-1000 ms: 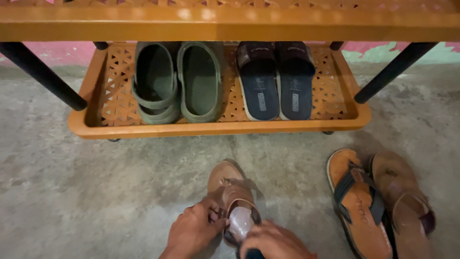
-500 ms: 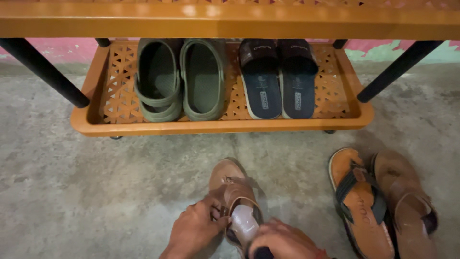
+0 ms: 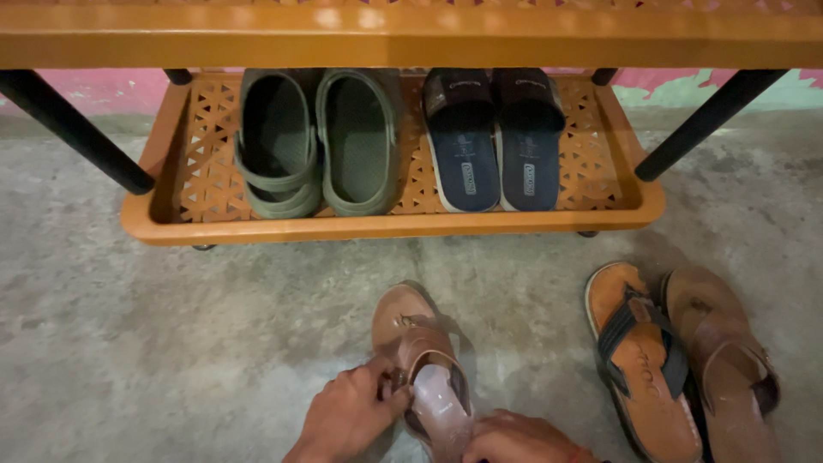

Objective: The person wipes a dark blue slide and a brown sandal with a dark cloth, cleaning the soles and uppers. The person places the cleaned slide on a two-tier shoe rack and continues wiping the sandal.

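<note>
A brown leather sandal (image 3: 410, 330) lies toe-away on the concrete floor at the bottom centre. A pale cloth or pad (image 3: 439, 396) sits inside its heel strap. My left hand (image 3: 347, 416) pinches the sandal's side strap near the buckle. My right hand (image 3: 514, 437) rests at the heel, touching the pale piece; only its top shows above the frame edge.
An orange plastic shoe rack (image 3: 171, 225) with black legs stands ahead. Its low shelf holds green clogs (image 3: 317, 141) and dark blue slides (image 3: 495, 137). Two brown sandals (image 3: 677, 360) lie on the floor to the right.
The hands and sandal stay in place. My left fingers have shifted slightly on the strap, and the view has crept a little closer.
</note>
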